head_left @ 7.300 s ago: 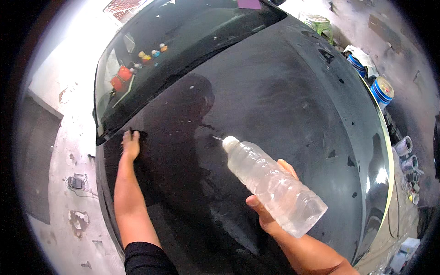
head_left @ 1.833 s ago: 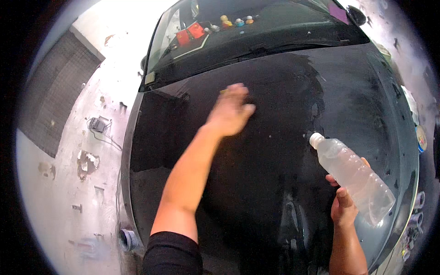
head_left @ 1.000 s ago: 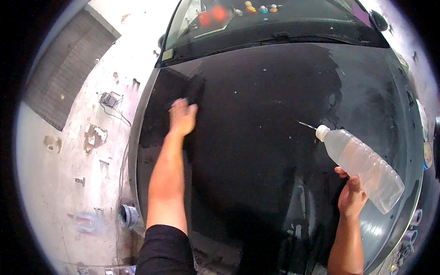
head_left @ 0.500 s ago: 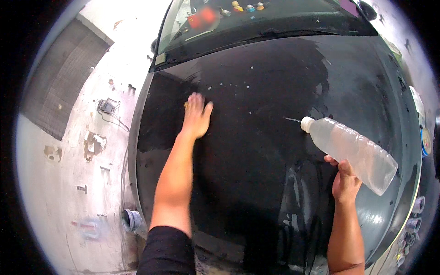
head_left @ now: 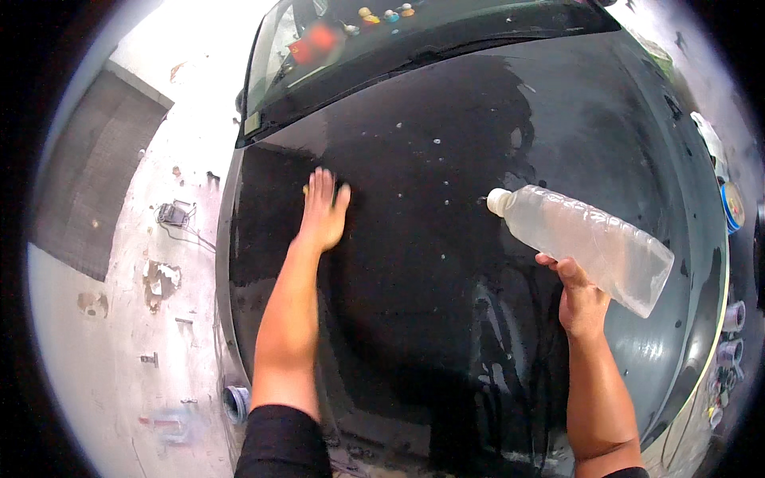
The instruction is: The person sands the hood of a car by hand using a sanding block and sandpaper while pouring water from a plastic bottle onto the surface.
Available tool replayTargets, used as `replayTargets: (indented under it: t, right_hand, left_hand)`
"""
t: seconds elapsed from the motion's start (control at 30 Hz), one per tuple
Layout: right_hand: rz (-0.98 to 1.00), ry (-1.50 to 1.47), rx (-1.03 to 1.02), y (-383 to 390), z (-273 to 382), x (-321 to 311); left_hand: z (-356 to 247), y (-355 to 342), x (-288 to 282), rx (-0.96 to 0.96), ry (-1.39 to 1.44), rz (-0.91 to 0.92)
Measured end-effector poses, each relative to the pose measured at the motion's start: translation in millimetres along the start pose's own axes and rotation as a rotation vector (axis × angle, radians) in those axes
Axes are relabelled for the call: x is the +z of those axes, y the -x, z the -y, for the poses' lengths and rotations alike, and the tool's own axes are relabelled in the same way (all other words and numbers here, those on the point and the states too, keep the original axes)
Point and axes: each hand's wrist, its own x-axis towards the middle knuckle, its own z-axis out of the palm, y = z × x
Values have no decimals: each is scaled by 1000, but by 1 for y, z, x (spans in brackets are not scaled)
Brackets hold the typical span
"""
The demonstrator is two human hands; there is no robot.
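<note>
My left hand (head_left: 323,211) lies flat, palm down, on the wet black car hood (head_left: 446,334), pressing a small yellow pad whose edge shows at the fingers (head_left: 305,190). My right hand (head_left: 580,301) grips a clear plastic bottle (head_left: 586,243) of cloudy liquid from below, tilted with its white nozzle pointing left over the hood. Drops and wet streaks mark the paint around the nozzle.
The windshield (head_left: 414,24) with small coloured objects behind the glass is at the top. Grey concrete floor (head_left: 151,263) with a floor fitting lies to the left. Buckets and containers (head_left: 729,207) stand along the right side of the car.
My left hand has slid a little toward the hood's left part and stays flat. The bottle has moved slightly left and up, still tilted over the hood.
</note>
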Motion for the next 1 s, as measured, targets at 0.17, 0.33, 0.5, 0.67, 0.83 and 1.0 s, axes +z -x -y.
replayTargets:
  t: [0.17,0.33,0.5,0.67,0.83,1.0]
  right_hand:
    - [17,204,-10,-7,-5,-22]
    - [12,166,-42,-10,-3,-24]
    - [48,399,-139,-11,-8,-28]
    - [32,174,-68,-12,1,-6]
    - [-40,73,-61,-18,2,-16]
    - [-13,167,-49,-16,7,-21]
  left_hand:
    - [-166,-64,-31,216,335,-157]
    - [-193,91,-55,462,400,56]
    - [-81,74,-21,53,319,-39]
    - [-138,-54,-27,117,262,-186]
    - [-253,81,-71,469,290,85]
    - [-185,182,-54,313,363,266]
